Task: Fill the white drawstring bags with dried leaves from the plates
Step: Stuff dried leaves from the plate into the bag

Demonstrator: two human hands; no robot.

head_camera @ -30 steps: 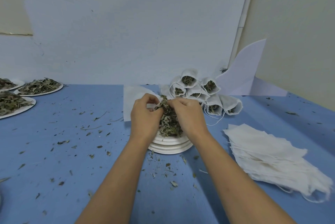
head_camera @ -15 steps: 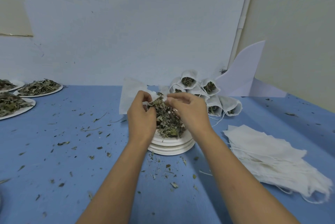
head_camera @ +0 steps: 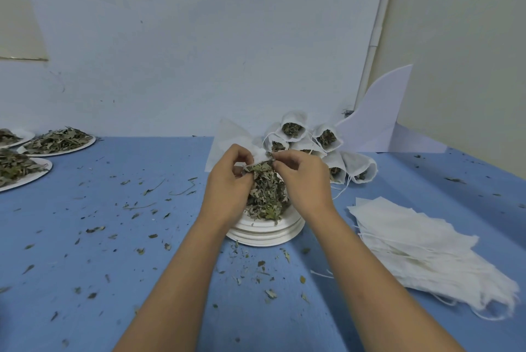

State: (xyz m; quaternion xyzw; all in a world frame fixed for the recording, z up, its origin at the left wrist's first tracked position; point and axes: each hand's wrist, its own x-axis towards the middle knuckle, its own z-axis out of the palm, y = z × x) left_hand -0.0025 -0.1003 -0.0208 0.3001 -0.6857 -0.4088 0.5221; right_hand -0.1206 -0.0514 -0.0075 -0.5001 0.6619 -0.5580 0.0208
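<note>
We hold both hands over the middle of the blue counter point(head_camera: 113, 237). Our left hand point(head_camera: 227, 181) has its fingers curled and pinches one side of the mouth of a white drawstring bag point(head_camera: 260, 154). Our right hand point(head_camera: 301, 178) pinches the other side with curled fingertips. Leaf and cloth meet right at those fingertips, so we cannot tell whether the right hand also holds a few leaves.

The bag hangs between the two hands, just above the heap of dried leaves point(head_camera: 267, 198) on a stack of plates point(head_camera: 264, 233) below our wrists. Its mouth faces down and towards us at the top of the heap. Its long axis runs from the mouth away and up to the left, behind the left hand, towards the wall. The leaves therefore lie just under the opening, touching its rim or nearly so, and both hands are about equally near. We judge that the coming move is to keep the mouth spread with the left hand and push leaves up into it with the right.

Just behind the heap lie the filled bags point(head_camera: 293, 129), mouths towards us. A flat pile of empty bags point(head_camera: 427, 246) lies to the right, well apart from the plates. More leaf plates point(head_camera: 59, 142) sit far to the left, and crumbs of leaf are scattered over the counter. We can read no brand, label or writing anywhere.
</note>
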